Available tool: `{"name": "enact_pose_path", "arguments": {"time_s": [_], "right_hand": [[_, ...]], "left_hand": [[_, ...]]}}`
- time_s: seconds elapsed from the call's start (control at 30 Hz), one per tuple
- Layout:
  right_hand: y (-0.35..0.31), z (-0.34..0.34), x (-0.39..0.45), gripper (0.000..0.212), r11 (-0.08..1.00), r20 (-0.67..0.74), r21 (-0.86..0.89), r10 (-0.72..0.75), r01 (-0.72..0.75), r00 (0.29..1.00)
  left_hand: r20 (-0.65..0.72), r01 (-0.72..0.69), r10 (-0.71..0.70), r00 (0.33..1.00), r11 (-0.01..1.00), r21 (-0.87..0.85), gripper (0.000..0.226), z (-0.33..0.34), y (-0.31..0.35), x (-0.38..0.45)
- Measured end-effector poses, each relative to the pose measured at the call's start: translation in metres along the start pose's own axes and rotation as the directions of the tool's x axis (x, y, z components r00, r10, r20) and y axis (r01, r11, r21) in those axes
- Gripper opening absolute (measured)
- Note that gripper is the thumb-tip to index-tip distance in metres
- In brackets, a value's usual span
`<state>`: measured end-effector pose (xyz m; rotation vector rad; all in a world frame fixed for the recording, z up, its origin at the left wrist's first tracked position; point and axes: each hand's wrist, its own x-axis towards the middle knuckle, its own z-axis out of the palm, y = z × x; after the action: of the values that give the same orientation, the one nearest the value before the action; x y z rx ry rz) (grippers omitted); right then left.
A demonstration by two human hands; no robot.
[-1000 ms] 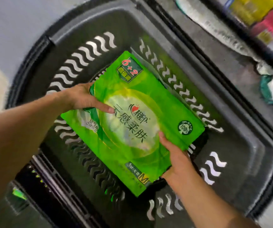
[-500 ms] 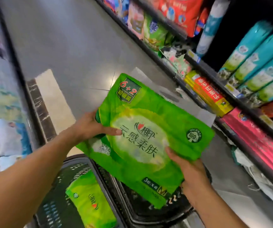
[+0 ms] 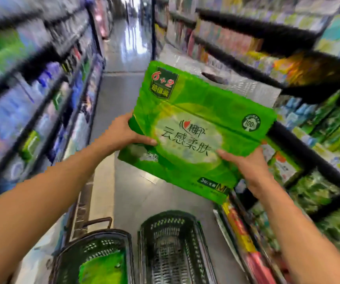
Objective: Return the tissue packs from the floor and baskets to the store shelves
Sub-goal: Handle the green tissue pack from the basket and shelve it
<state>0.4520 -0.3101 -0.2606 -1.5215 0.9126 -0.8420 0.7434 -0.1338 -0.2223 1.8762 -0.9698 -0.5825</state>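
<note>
Tissue pack (image 3: 193, 128) held above two baskets (image 3: 171, 249).

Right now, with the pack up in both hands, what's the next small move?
Probably swing the pack right toward the shelves: both hands, left and right, grip it above the baskets, and similar green packs sit there.

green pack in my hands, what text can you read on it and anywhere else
"6+2" and "超值装": dark badge, top left of the green tissue pack
"心相印" and "云感柔肤": pack's middle
"100%": round seal, pack's right
"M": pack's bottom strip; the small print beside it is blurred
Shelf goods and price tags: too blurred to read
</note>
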Motion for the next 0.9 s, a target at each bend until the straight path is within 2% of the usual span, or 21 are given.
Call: {"name": "enact_pose_path", "arguments": {"time_s": [0.07, 0.1, 0.17, 0.2, 0.3, 0.33, 0.43, 0.5, 0.63, 0.77, 0.83, 0.9], "right_hand": [[-0.053, 0.008, 0.002, 0.096, 0.993, 0.029, -0.051, -0.108, 0.110, 0.994], [-0.076, 0.013, 0.003, 0.112, 0.982, 0.034, -0.093, -0.159, 0.162, 0.987], [-0.120, 0.023, 0.002, 0.144, 0.957, 0.061, -0.155, -0.239, 0.246, 0.969], [-0.137, 0.028, 0.004, 0.147, 0.942, 0.082, -0.161, -0.285, 0.295, 0.955], [-0.181, 0.045, 0.004, 0.116, 0.892, 0.151, -0.105, -0.422, 0.439, 0.894], [-0.193, 0.053, 0.003, 0.114, 0.877, 0.178, -0.086, -0.453, 0.473, 0.874], [-0.211, 0.080, -0.002, 0.135, 0.827, 0.259, -0.050, -0.531, 0.560, 0.807], [-0.215, 0.101, -0.003, 0.138, 0.816, 0.328, 0.014, -0.550, 0.578, 0.768], [-0.234, 0.155, -0.046, 0.112, 0.794, 0.472, 0.210, -0.594, 0.571, 0.651], [-0.237, 0.210, -0.104, 0.107, 0.791, 0.605, 0.368, -0.602, 0.488, 0.521], [-0.237, 0.234, -0.142, 0.101, 0.789, 0.651, 0.434, -0.609, 0.435, 0.454], [-0.237, 0.252, -0.186, 0.093, 0.777, 0.675, 0.493, -0.626, 0.392, 0.391]], "left_hand": [[-0.127, -0.078, 0.077, 0.989, 0.997, -0.003, 0.083, -0.033, 0.027, -0.013], [-0.186, -0.108, 0.105, 0.977, 0.994, -0.003, 0.088, -0.048, 0.040, -0.022], [-0.264, -0.148, 0.137, 0.955, 0.989, -0.023, 0.084, -0.074, 0.061, -0.039], [-0.298, -0.160, 0.144, 0.944, 0.987, -0.030, 0.081, -0.084, 0.069, -0.048], [-0.422, -0.183, 0.153, 0.894, 0.983, -0.032, 0.089, -0.112, 0.089, -0.081], [-0.465, -0.184, 0.146, 0.873, 0.982, -0.037, 0.087, -0.120, 0.092, -0.095], [-0.593, -0.157, 0.088, 0.800, 0.986, -0.065, 0.075, -0.139, 0.096, -0.142], [-0.691, -0.119, 0.047, 0.721, 0.991, -0.057, 0.068, -0.149, 0.097, -0.179], [-0.832, -0.051, -0.018, 0.555, 0.997, -0.055, 0.062, -0.159, 0.099, -0.273], [-0.948, 0.044, -0.063, 0.312, 0.998, -0.051, 0.056, -0.159, 0.100, -0.379], [-0.974, 0.134, -0.064, 0.216, 0.990, -0.035, 0.060, -0.157, 0.104, -0.434], [-0.988, 0.209, -0.082, 0.129, 0.976, -0.054, 0.084, -0.153, 0.110, -0.486]]}}
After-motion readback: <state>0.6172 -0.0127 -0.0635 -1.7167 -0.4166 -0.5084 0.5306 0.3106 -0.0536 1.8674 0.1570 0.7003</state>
